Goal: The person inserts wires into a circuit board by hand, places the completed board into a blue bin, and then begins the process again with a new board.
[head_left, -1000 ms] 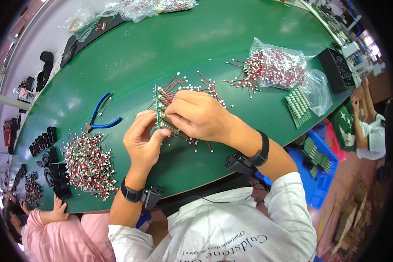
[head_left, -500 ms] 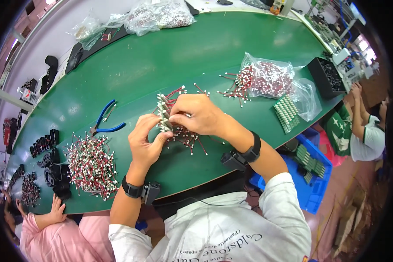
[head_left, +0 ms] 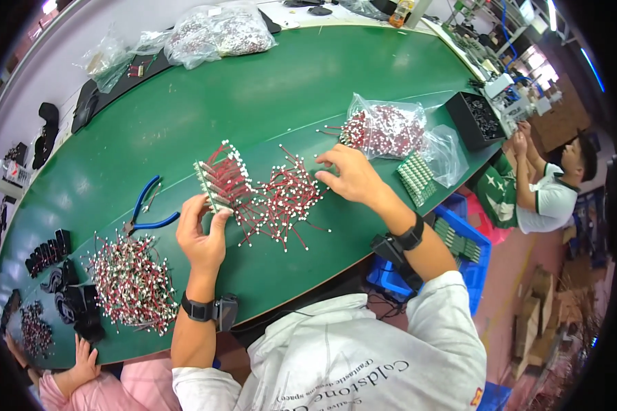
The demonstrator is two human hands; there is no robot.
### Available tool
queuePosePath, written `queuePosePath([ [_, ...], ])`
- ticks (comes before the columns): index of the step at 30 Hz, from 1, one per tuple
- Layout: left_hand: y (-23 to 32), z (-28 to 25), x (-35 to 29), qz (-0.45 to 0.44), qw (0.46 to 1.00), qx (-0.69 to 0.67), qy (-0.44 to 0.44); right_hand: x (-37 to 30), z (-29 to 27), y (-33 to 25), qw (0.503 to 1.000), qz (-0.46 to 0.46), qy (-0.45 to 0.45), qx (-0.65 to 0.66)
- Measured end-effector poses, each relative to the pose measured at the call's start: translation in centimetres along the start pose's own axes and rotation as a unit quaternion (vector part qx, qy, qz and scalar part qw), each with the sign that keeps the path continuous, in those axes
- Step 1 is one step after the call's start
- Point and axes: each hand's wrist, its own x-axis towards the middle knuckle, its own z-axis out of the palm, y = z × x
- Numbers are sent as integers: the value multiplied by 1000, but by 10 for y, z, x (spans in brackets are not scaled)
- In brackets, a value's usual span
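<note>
Pinched at its near end, a narrow circuit board panel (head_left: 209,186) stands on edge in my left hand (head_left: 202,236). Rows of red wires with white plugs stick out from the panel toward the right. My right hand (head_left: 355,178) is apart from the panel, its thumb and fingers spread with nothing visible between them. It hovers at the right edge of a loose spread of red wire leads (head_left: 286,198) with white connectors. These leads lie on the green table, to the right of the panel and partly against its wires.
Blue-handled pliers (head_left: 159,224) and a heap of wire leads (head_left: 131,281) lie left, by black parts (head_left: 79,308). On the right are a bag of leads (head_left: 391,130), a green board panel (head_left: 417,178), a black bin (head_left: 463,125) and a blue crate (head_left: 474,288). People sit on both sides.
My right hand has left the panel and moved right, its fingers opening. My left hand still holds the panel, now with its wired side in sight. The whole view has shifted.
</note>
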Motion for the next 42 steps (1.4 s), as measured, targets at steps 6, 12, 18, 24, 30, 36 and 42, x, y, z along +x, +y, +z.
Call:
queuePosePath([
  [6,4,-7,-3,30,995,80,-43,31,27,-24,971,146,-173,-71],
  [12,7,-3,-2,31,995,78,-51,28,22,-10,988,110,-104,-18],
  [18,6,-4,-5,8,997,73,-36,15,14,6,808,183,-55,557],
  [24,8,-8,-1,9,997,73,-29,17,21,-6,657,212,-80,719],
  [30,11,-7,0,25,995,87,-35,13,20,-25,688,243,-141,669],
  [36,5,-3,-7,-29,1000,-9,-6,24,19,-72,859,109,-144,478],
  [42,5,-2,-3,-27,999,-3,35,35,35,-85,848,68,-128,509],
])
